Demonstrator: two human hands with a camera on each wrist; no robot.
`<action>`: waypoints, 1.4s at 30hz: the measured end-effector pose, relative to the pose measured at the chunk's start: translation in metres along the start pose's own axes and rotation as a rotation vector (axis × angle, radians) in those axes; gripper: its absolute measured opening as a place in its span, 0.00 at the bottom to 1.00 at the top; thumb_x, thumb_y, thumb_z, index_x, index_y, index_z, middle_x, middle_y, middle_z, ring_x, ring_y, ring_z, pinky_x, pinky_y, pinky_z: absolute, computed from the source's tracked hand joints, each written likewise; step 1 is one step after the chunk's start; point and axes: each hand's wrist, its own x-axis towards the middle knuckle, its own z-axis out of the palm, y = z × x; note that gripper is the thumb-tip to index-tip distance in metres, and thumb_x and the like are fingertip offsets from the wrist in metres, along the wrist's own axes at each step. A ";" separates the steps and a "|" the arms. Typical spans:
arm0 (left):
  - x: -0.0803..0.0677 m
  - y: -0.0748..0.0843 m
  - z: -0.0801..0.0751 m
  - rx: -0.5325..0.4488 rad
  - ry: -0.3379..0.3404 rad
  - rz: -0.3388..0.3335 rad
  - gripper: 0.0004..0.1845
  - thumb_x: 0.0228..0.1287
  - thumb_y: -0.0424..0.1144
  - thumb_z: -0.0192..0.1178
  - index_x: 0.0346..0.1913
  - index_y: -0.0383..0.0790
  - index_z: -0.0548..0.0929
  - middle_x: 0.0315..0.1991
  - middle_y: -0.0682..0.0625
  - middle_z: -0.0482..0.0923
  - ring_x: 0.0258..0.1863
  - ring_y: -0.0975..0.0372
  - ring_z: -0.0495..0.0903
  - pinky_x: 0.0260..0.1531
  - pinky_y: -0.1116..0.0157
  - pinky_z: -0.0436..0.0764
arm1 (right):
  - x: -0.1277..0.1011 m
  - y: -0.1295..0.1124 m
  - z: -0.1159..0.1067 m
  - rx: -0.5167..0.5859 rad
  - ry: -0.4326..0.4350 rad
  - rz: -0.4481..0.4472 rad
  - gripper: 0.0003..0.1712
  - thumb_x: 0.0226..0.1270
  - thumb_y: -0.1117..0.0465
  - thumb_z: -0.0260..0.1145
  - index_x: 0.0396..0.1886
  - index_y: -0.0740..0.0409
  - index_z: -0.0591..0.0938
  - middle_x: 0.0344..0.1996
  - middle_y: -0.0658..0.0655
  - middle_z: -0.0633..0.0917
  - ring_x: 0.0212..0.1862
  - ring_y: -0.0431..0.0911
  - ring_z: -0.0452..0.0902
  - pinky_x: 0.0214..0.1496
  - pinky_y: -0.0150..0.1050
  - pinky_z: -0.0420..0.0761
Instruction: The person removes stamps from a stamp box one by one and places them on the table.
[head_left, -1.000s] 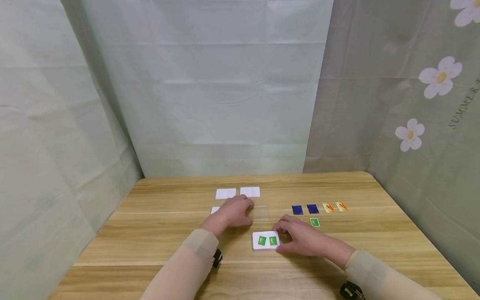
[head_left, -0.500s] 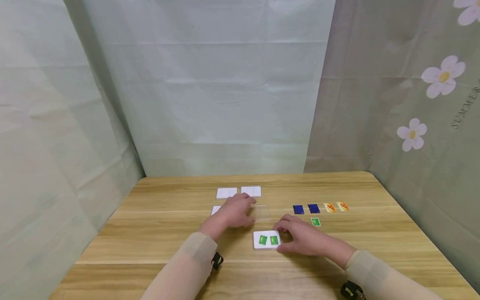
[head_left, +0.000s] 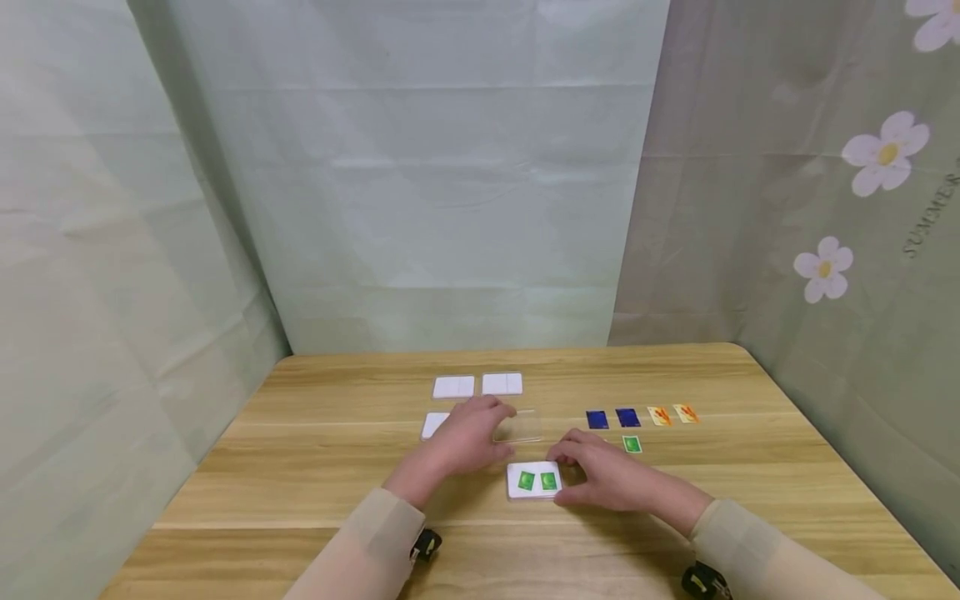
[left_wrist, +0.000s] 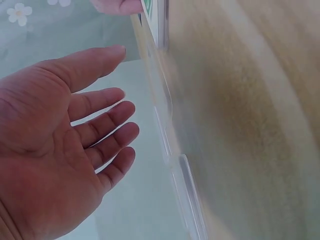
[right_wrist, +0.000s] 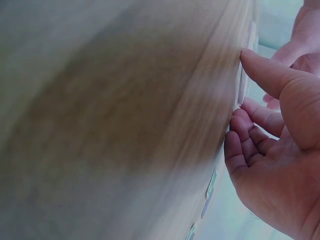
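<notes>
A white card in a clear case [head_left: 534, 481], with two small green cards [head_left: 549, 481] on its face, lies on the table in the head view. My right hand [head_left: 611, 473] holds that case by its right end, thumb at the near corner and index finger at the far one. Beyond it lies a clear plastic rectangle [head_left: 523, 427], partly behind my left hand [head_left: 472, 433]. That hand hovers over the table, its palm bare and fingers apart in the left wrist view. Left of it, a white card in a case [head_left: 433, 423] is partly covered.
Two more cased white cards [head_left: 453, 387] lie farther back. To the right are two blue cards [head_left: 628, 417], two orange-yellow cards [head_left: 660, 416] and a loose green card [head_left: 632, 444]; something beside it is mostly hidden by my right hand. Curtains hang around the wooden table [head_left: 300, 467].
My left hand has drawn back slightly toward me, showing more of the clear plastic rectangle and of the white card at left. The right hand and its case have stayed put.
</notes>
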 end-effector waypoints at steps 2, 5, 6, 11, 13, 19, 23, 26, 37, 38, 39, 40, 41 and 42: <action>-0.003 0.001 0.000 -0.001 0.006 0.013 0.30 0.70 0.44 0.78 0.70 0.38 0.84 0.68 0.42 0.81 0.71 0.47 0.76 0.75 0.46 0.71 | 0.000 0.000 0.000 -0.002 0.002 -0.003 0.27 0.67 0.47 0.84 0.61 0.49 0.87 0.53 0.46 0.81 0.53 0.43 0.78 0.58 0.48 0.82; -0.009 0.003 0.000 -0.003 0.000 0.030 0.30 0.70 0.45 0.78 0.70 0.38 0.84 0.67 0.43 0.81 0.69 0.48 0.76 0.73 0.47 0.73 | 0.000 -0.001 0.000 -0.002 0.004 -0.007 0.27 0.67 0.47 0.84 0.61 0.50 0.87 0.53 0.46 0.82 0.53 0.43 0.78 0.58 0.48 0.82; -0.011 0.004 0.000 -0.004 -0.004 0.034 0.30 0.70 0.46 0.79 0.70 0.39 0.84 0.67 0.43 0.81 0.69 0.49 0.76 0.72 0.47 0.74 | -0.001 -0.001 0.000 0.000 0.004 -0.008 0.27 0.67 0.47 0.84 0.61 0.50 0.87 0.53 0.46 0.82 0.53 0.44 0.78 0.58 0.48 0.82; -0.019 0.007 0.000 0.005 -0.031 0.043 0.32 0.70 0.49 0.79 0.71 0.40 0.83 0.67 0.45 0.81 0.68 0.51 0.77 0.71 0.48 0.75 | -0.001 0.000 0.000 -0.002 0.007 -0.013 0.27 0.67 0.47 0.84 0.61 0.49 0.87 0.53 0.46 0.81 0.53 0.44 0.78 0.58 0.48 0.82; -0.022 0.008 0.000 0.003 -0.040 0.046 0.32 0.70 0.50 0.78 0.72 0.41 0.83 0.67 0.46 0.81 0.68 0.51 0.77 0.71 0.49 0.75 | -0.001 0.000 0.001 -0.007 0.010 -0.016 0.27 0.67 0.46 0.84 0.61 0.49 0.87 0.53 0.46 0.81 0.53 0.43 0.78 0.58 0.48 0.82; -0.030 0.014 -0.001 0.013 -0.059 0.068 0.34 0.69 0.53 0.79 0.72 0.42 0.83 0.66 0.48 0.82 0.66 0.53 0.78 0.69 0.49 0.77 | -0.001 0.000 0.000 -0.002 0.008 -0.020 0.27 0.67 0.46 0.84 0.61 0.49 0.87 0.53 0.46 0.81 0.53 0.44 0.78 0.58 0.47 0.82; -0.035 0.018 0.001 0.023 -0.058 0.081 0.35 0.66 0.53 0.81 0.71 0.42 0.84 0.64 0.49 0.82 0.63 0.55 0.79 0.67 0.51 0.79 | -0.001 -0.001 0.000 -0.001 0.004 -0.012 0.27 0.68 0.46 0.84 0.61 0.49 0.87 0.54 0.46 0.81 0.54 0.43 0.78 0.58 0.47 0.82; -0.038 0.019 0.004 0.031 -0.055 0.094 0.36 0.63 0.53 0.83 0.70 0.42 0.85 0.63 0.49 0.83 0.60 0.56 0.79 0.65 0.54 0.80 | -0.001 -0.001 0.000 0.001 0.004 -0.010 0.27 0.68 0.46 0.84 0.61 0.49 0.87 0.54 0.46 0.81 0.53 0.43 0.78 0.58 0.47 0.82; -0.045 0.020 0.010 0.023 -0.069 0.120 0.37 0.58 0.53 0.85 0.67 0.41 0.86 0.59 0.51 0.83 0.56 0.59 0.79 0.60 0.59 0.81 | 0.000 0.000 0.001 0.014 0.001 -0.008 0.26 0.68 0.47 0.84 0.61 0.48 0.87 0.53 0.46 0.81 0.53 0.43 0.77 0.58 0.47 0.82; -0.045 0.020 0.010 0.019 -0.071 0.118 0.37 0.58 0.53 0.85 0.67 0.41 0.86 0.59 0.51 0.83 0.57 0.59 0.79 0.60 0.59 0.80 | 0.000 0.000 0.001 0.012 0.001 -0.008 0.26 0.68 0.47 0.84 0.61 0.48 0.87 0.53 0.45 0.81 0.53 0.43 0.77 0.58 0.47 0.82; -0.045 0.020 0.009 0.015 -0.072 0.114 0.37 0.58 0.53 0.85 0.67 0.41 0.86 0.60 0.50 0.83 0.57 0.59 0.79 0.60 0.59 0.81 | 0.000 0.000 0.001 0.011 0.001 -0.008 0.25 0.68 0.47 0.84 0.61 0.48 0.87 0.53 0.45 0.81 0.53 0.43 0.77 0.58 0.46 0.82; -0.045 0.020 0.009 0.013 -0.074 0.111 0.37 0.59 0.53 0.85 0.67 0.41 0.86 0.60 0.50 0.83 0.58 0.59 0.79 0.61 0.59 0.81 | 0.000 0.000 0.001 0.010 0.000 -0.008 0.25 0.68 0.47 0.83 0.60 0.47 0.87 0.53 0.45 0.81 0.53 0.43 0.77 0.58 0.46 0.82; -0.045 0.020 0.009 0.010 -0.075 0.106 0.37 0.59 0.53 0.85 0.67 0.41 0.86 0.60 0.50 0.83 0.58 0.58 0.79 0.61 0.59 0.81 | 0.000 0.001 0.001 0.008 0.000 -0.009 0.25 0.68 0.47 0.83 0.60 0.47 0.87 0.53 0.45 0.81 0.53 0.42 0.77 0.58 0.46 0.82; -0.045 0.019 0.009 0.006 -0.076 0.102 0.36 0.59 0.53 0.85 0.67 0.41 0.86 0.60 0.50 0.83 0.58 0.58 0.79 0.61 0.59 0.81 | 0.000 0.001 0.001 0.008 0.000 -0.008 0.25 0.68 0.47 0.83 0.60 0.47 0.87 0.53 0.45 0.81 0.53 0.42 0.77 0.57 0.46 0.82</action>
